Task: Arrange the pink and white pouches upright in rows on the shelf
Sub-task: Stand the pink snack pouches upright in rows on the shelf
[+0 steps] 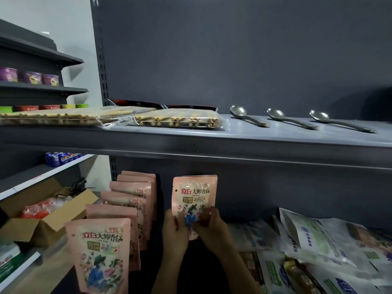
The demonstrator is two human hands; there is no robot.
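Note:
A pink pouch (194,195) with a flower print stands upright near the back of the lower shelf. My left hand (175,230) and my right hand (209,227) both grip its bottom part, one on each side. To its left a row of several pink pouches (127,206) stands upright, running from the back wall forward. The front pouch of that row (98,254) faces me. The bottom edge of the held pouch is hidden behind my fingers.
White and green pouches (314,236) lie in a loose heap on the right of the lower shelf. The upper shelf (212,143) carries wafer-stick packs (178,120) and three metal spoons (290,119). An open cardboard box (44,219) sits at the left, on a neighbouring rack.

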